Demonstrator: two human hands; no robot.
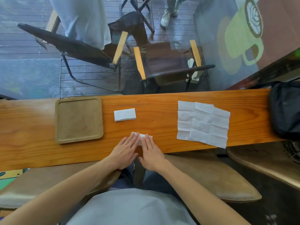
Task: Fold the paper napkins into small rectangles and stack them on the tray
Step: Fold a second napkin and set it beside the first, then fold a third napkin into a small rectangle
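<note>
Left hand [125, 151] and right hand [151, 152] pressed flat, fingers extended, side by side on a small white folded paper napkin [142, 136] at the near edge of the long orange-brown wooden surface [162, 101]; neither clenched nor gripping, only bearing down with palms and fingers. Napkin mostly hidden beneath the fingers, far edge and right end showing, long axis running left to right, slightly tilted down toward the right.

Apparently the creasing step: flattening the last fold into a small rectangle. Next, probably lifting this piece, carrying it left, and laying it on the square tan wooden tray [79, 140], bare at the moment.

Second finished white folded rectangle [124, 114] lying farther back, between tray and hands, long axis also left to right, not yet stacked. At the right, well apart, two unfolded creased white paper napkins [204, 122] overlapping, near corner hanging over the surface edge, waiting for folding. Black bag [285, 108] at the far right end.
</note>
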